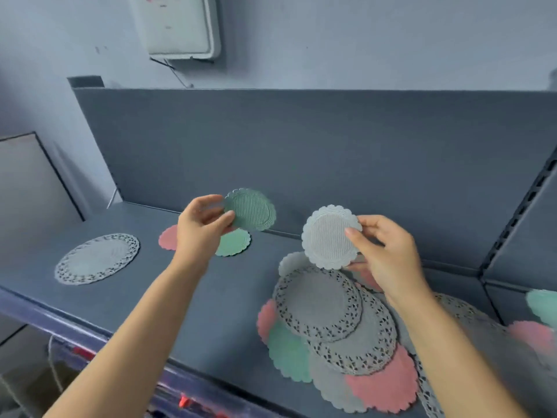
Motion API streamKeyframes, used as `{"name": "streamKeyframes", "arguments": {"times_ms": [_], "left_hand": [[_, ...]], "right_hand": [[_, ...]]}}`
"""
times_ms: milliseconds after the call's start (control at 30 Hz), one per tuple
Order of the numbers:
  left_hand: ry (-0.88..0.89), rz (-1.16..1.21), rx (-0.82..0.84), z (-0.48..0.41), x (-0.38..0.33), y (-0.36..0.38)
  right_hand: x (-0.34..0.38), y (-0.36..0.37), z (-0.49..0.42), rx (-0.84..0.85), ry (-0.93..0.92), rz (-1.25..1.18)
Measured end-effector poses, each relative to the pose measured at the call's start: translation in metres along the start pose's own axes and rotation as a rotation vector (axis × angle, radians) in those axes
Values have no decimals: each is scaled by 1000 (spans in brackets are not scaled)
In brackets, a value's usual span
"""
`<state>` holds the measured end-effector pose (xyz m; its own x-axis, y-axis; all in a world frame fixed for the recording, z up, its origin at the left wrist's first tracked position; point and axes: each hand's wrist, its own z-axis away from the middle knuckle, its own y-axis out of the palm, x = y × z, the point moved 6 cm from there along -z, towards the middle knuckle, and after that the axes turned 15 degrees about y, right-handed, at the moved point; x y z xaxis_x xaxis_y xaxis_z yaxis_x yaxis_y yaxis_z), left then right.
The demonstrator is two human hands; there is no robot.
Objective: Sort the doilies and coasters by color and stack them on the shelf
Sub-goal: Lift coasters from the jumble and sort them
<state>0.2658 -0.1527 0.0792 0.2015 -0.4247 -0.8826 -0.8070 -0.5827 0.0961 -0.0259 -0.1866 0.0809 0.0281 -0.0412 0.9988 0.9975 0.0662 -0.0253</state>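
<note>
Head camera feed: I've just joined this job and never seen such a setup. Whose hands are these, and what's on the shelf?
No machine here: a person wears one wide-angle camera on the head, looking down at their bare hands. The left hand pinches a green ribbed coaster; the right hand pinches a white ribbed coaster. On the grey shelf lie a white lace doily at left, a pink piece and a green piece below the left hand, and a mixed unsorted pile at right.

The left hand (200,227) and right hand (390,257) are bare, with slim fingers (357,238) and short rounded nails; back from the fingers, both forearms (150,321) are uncovered.
</note>
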Motion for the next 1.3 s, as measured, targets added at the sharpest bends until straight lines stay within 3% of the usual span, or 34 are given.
{"name": "streamKeyframes", "arguments": {"times_ms": [67, 133, 267, 433, 500, 567, 667, 967, 1300], "left_hand": [[-76, -128, 120, -30, 34, -22], [-128, -334, 343, -54, 71, -30], [107, -810, 758, -79, 99, -33], [267, -767, 875, -92, 84, -54], [295, -701, 913, -90, 82, -65], [379, -720, 979, -80, 80, -73], [552, -763, 1083, -61, 78, -75], [779, -906, 1214, -19, 51, -28], [917, -881, 1262, 105, -14, 127]], "right_hand": [[-6, 39, 2, -3, 35, 35], [-18, 80, 3, -17, 102, 30], [-49, 163, 8, 29, 289, 49], [-74, 226, 16, 75, 429, 110], [-79, 234, 11, -10, 353, 273], [-75, 242, 9, -103, 158, 665], [-67, 251, 18, -121, -40, 992], [-45, 158, 37, -304, 106, 1053], [-44, -39, 68, -383, 156, 1053]]}}
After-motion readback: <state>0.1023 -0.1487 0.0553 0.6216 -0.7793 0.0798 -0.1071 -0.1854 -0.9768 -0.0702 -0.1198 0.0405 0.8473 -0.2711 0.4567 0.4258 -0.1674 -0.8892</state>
